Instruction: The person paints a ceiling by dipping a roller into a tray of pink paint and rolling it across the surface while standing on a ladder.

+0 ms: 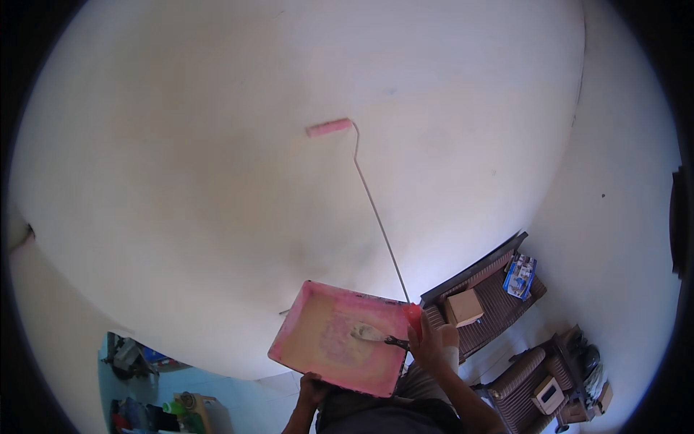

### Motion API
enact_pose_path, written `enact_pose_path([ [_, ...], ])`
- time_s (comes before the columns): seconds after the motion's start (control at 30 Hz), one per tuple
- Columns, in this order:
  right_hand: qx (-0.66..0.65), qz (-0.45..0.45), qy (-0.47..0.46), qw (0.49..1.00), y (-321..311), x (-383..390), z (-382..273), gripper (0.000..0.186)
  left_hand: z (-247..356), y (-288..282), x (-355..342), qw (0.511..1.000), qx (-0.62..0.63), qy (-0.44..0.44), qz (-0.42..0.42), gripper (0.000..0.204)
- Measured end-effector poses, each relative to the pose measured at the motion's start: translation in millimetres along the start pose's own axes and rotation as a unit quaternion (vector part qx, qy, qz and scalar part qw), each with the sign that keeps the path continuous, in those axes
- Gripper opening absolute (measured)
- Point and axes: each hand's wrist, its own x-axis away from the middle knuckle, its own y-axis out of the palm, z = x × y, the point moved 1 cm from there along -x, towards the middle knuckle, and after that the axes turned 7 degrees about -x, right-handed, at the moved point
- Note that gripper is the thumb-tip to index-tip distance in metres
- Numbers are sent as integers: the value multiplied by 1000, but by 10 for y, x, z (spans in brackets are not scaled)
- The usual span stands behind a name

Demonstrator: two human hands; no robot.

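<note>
Support for the shallow, rectangular pink plastic tray [340, 377] is being given by the bare left hand [312, 390], whose grip is being taken on the near edge, just in front of the body. A pale beige film of paint [307, 325] is being held in the tray, so spills are probably being best avoided by a level hold. A paint-smeared flat tool with a black handle [370, 333] is being carried inside, towards the right rim; whether it is also being touched by the right hand cannot be told, and slipping is perhaps being risked by any tilt. By that bare right hand [431, 346], at the tray's right rim, a rounded red handle [413, 314] is being gripped. Beyond, the long, thin grey metal rod [382, 220] is being angled up and slightly left, and at its end the short, cylindrical pink roller sleeve [330, 128] is being held out at the broad, off-white, patchily stained wall [217, 181]; contact is not being clearly shown. Even coverage is likely being best served by light, steady pressure and overlapping strokes.
</note>
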Motion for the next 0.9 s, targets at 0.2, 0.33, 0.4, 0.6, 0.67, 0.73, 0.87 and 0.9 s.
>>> enact_pose_path([
  [0.2,-10,38,-39,998,57,-280,-127,52,2,59,24,999,-32,18,12,62],
  [0.33,-18,0,26,1000,78,-461,-370,51,14,-135,-15,998,-38,27,32,61],
  [0.4,-13,-23,54,998,81,-347,-355,51,-19,-256,-53,998,-35,34,31,61],
  [0.6,-43,1,-17,999,118,-10,-115,51,-18,48,-10,999,-18,5,31,40],
  [0.67,-18,6,-16,1000,139,-143,-226,51,16,-30,17,999,-18,11,38,46],
  [0.73,33,22,-23,999,178,-347,-378,52,39,137,75,999,-26,12,35,43],
  [0.87,8,16,-14,1000,183,-402,-444,51,16,134,51,997,-38,38,62,38],
  [0.9,6,-1,10,1000,158,-319,-447,50,14,143,52,996,-46,40,69,40],
])
